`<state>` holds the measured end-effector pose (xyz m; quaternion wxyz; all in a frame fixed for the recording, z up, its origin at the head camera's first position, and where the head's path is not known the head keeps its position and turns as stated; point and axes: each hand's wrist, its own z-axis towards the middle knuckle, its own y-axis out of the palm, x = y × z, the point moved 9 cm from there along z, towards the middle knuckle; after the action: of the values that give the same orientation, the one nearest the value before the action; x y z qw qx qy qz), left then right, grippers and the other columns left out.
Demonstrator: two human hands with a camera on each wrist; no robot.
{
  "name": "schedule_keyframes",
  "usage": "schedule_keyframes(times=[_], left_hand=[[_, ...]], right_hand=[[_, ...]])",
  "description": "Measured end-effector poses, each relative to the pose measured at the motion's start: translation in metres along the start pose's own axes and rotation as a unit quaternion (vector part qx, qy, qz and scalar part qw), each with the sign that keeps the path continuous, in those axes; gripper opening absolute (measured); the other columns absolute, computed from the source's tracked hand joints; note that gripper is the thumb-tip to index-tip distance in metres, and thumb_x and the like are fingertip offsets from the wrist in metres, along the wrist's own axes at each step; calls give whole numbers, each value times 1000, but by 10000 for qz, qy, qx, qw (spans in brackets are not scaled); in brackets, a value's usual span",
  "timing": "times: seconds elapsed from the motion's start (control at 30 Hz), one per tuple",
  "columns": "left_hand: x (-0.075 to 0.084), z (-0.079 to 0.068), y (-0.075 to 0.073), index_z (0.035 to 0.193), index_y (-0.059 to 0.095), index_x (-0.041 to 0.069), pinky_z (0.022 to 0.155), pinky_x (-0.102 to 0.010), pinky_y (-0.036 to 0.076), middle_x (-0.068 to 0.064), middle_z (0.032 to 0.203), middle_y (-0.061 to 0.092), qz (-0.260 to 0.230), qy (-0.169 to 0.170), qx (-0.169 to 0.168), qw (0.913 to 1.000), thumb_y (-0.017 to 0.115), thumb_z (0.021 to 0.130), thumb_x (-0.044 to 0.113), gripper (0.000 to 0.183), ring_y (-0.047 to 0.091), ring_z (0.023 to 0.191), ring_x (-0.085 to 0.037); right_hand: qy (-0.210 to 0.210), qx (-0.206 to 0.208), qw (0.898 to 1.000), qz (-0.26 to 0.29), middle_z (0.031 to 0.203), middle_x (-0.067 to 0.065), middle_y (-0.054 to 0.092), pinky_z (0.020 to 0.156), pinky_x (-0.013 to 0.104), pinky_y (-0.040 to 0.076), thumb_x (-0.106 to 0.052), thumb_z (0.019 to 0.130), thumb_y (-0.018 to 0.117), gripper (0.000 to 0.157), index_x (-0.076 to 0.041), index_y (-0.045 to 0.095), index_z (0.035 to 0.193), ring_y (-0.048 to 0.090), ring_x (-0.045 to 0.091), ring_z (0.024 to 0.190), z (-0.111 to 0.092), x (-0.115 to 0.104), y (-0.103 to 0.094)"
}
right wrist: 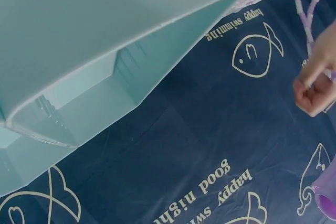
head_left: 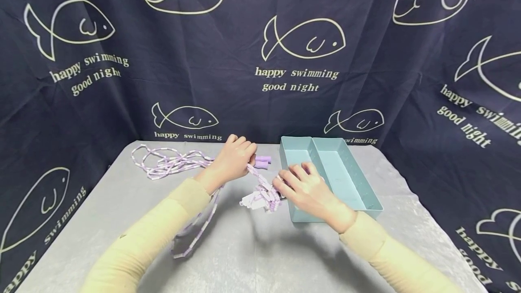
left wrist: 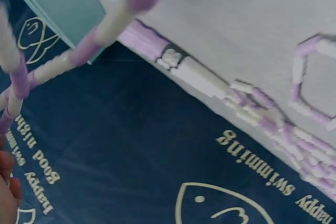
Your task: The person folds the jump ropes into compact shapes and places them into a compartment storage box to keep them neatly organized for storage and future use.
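My left hand [head_left: 235,159] grips strands of a purple-and-white beaded jump rope [left wrist: 52,69] above the table. A loop of it hangs below that wrist. My right hand [head_left: 305,189], fingers curled, holds a bunched purple-and-white bundle [head_left: 266,196] beside the box's near left side; a white piece sticks out of it. How the fingers grip it is partly hidden. Another gathered beaded rope [head_left: 175,164] lies at the back left of the table. Purple handles [head_left: 262,162] lie just beyond my left hand; in the left wrist view one handle [left wrist: 152,45] shows a dark printed band.
A teal box [head_left: 368,193] with two long compartments stands on the right of the grey table [head_left: 228,261], close to my right hand. Dark blue curtain [head_left: 244,71] with fish drawings hangs behind the table and on both sides.
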<state>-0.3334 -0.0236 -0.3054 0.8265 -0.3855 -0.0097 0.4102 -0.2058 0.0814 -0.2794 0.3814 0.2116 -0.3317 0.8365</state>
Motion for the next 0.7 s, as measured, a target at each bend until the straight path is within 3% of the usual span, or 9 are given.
schedule_keyframes(times=[0.2,0.43,0.7], left_hand=[[-6,-10,6,77,51,13,68,-37,34,1,68,57,-54,-69,-79,9999,63,69,12,15,48,68,-22],[-19,-29,23,80,50,15,74,-37,32,4,72,56,-117,-592,-1002,9931,77,65,19,31,49,73,-19],[-15,-40,36,84,50,15,74,-37,33,4,75,57,4,-869,-1487,9851,73,73,27,28,50,74,-20]], right_hand=[[297,227,9992,130,84,6,60,62,42,42,-4,91,49,11,-7,59,89,56,27,72,-7,10,2],[729,380,9965,167,85,8,59,63,44,42,-5,91,51,10,-7,60,91,56,30,74,-12,25,2],[997,173,9945,287,88,8,58,65,44,41,-9,87,54,9,-6,60,94,56,30,78,-10,31,2]])
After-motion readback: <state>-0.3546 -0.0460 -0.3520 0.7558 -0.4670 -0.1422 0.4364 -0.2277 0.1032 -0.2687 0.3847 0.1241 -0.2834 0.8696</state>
